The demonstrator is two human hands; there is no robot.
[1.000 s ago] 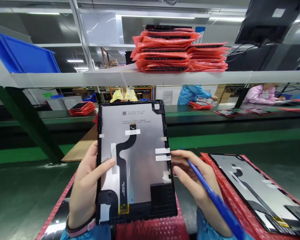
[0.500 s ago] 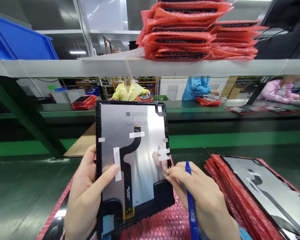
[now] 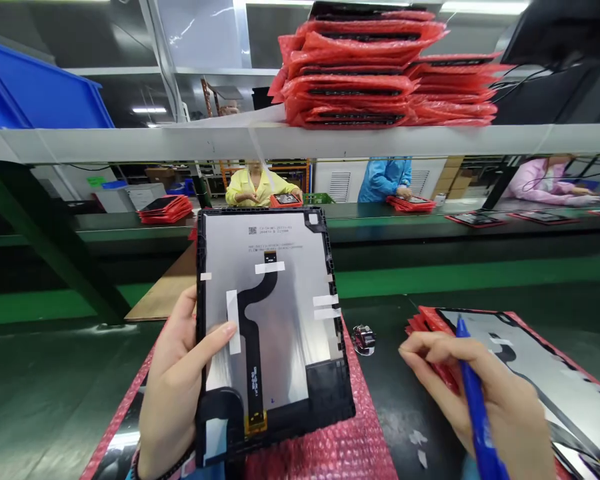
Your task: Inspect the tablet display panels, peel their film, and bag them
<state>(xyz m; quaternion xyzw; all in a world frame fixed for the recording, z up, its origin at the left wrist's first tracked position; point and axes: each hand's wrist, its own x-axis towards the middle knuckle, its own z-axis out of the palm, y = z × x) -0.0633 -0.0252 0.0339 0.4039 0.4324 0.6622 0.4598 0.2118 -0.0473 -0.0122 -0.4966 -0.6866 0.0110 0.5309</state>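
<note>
My left hand (image 3: 173,393) grips the left edge of a tablet display panel (image 3: 290,333), its thumb pressed on the silvery back near a white tape strip (image 3: 233,322). The panel is tilted up facing me, with a black frame, a black flex cable (image 3: 253,347) and several pieces of white tape. To the right of the panel and apart from it, my right hand (image 3: 485,393) holds a blue pen (image 3: 475,400) between its fingers. Its thumb and index finger are pinched together; anything between their tips is too small to make out.
Red bubble wrap (image 3: 325,453) lies below the panel. At right is a stack of panels on red bubble bags (image 3: 545,373). A small shiny object (image 3: 364,340) and white scraps (image 3: 418,437) lie on the bench. Overhead is a shelf (image 3: 180,143) bearing wrapped stacks (image 3: 350,87). Co-workers sit opposite.
My right hand has moved away from the panel's right edge, out to the right with the pen. My left hand still holds the panel, which has shifted slightly.
</note>
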